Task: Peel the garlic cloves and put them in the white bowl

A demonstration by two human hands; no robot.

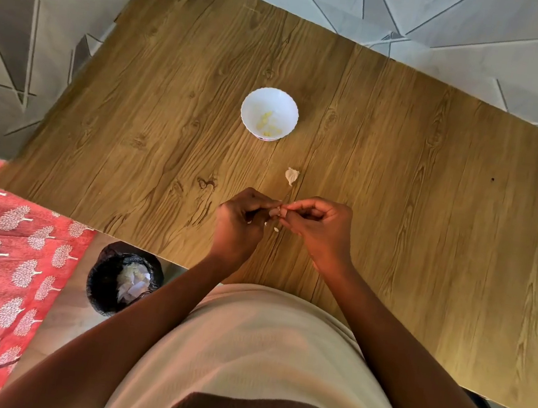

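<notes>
Bin: a black waste bin (124, 279) with pale scraps inside sits on the floor, lower left of the frame.
Left hand: the left hand (240, 222) pinches one side of a garlic clove (276, 211) at frame centre.
Right hand: the right hand (321, 226) pinches the same clove from the other side, fingertips meeting the left's.
Skin bits: small skin flakes (276, 229) show just below the fingers.
Unpeeled clove: another clove (291, 176) lies on the wooden table (435, 192), just above the hands.
Bowl: the white bowl (269, 114), above centre, holds yellowish peeled cloves (266, 124).

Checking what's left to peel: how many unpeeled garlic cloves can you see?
2: one loose clove on the table beyond the hands, one clove pinched between left hand and right hand, mostly hidden.
</notes>
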